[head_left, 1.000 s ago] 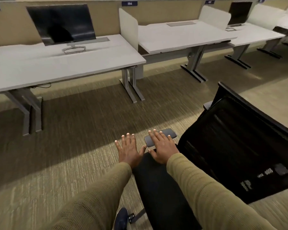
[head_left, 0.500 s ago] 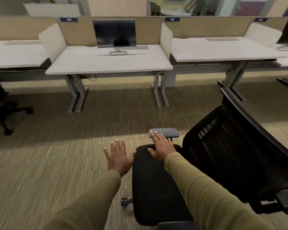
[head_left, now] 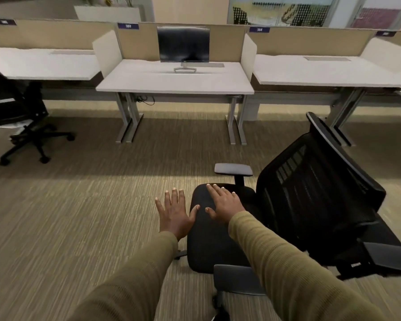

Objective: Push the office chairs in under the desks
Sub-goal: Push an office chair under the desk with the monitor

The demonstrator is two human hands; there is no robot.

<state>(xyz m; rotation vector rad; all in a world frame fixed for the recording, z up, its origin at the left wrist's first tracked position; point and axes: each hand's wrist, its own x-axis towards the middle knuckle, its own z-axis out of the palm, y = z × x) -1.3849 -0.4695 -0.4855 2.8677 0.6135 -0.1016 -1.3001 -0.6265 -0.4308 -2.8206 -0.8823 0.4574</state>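
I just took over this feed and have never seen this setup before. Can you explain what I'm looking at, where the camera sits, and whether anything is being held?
There is no machine here: a person wears one wide-angle camera on the head, looking forward and down, so you see their own arms in olive sleeves. The left hand is open with fingers spread, beside the seat edge; whether it touches is unclear. The right hand lies flat and open over the seat of a black office chair, which stands on the carpet, turned sideways and not yet under a desk. Nothing is gripped. Ahead is a white desk carrying a dark monitor. A second chair stands at the far left.
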